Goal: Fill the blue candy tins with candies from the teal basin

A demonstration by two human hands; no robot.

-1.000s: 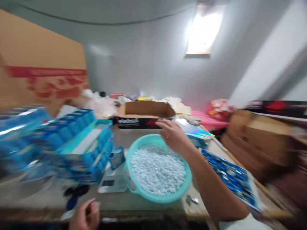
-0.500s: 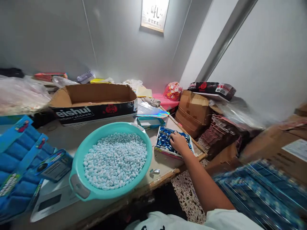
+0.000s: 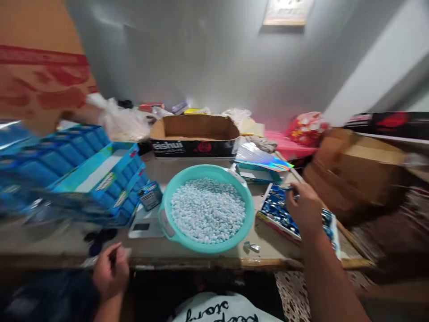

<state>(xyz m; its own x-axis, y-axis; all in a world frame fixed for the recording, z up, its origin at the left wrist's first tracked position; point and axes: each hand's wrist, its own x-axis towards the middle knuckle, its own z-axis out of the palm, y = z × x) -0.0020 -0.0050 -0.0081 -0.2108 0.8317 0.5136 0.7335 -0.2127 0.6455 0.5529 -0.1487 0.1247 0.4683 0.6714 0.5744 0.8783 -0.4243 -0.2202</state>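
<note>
My right hand (image 3: 303,208) is over a shallow box (image 3: 284,232) of small round blue-and-silver lids (image 3: 276,203). Its thumb and fingers pinch a small shiny piece that looks like one of these lids. Low at the table's front edge, my left hand (image 3: 112,270) is curled, thumb close to the forefinger; blur hides whether anything is in it. Between the hands stands a turquoise basin (image 3: 209,249) full of small pale blue and white pieces (image 3: 208,210). Crumpled silvery scraps (image 3: 252,247) lie between basin and box.
Left of the basin are a flat scale (image 3: 147,228), a small blue box (image 3: 149,195) and blue display boxes (image 3: 100,179). A cardboard tray (image 3: 196,147) stands behind the basin, with a shiny sheet (image 3: 263,156) to its right. Large cartons (image 3: 355,174) crowd the right side.
The view has swung left, so the basin and lids appear further right. My right hand has lifted slightly from the lids with a small piece pinched. My left hand has come into view.
</note>
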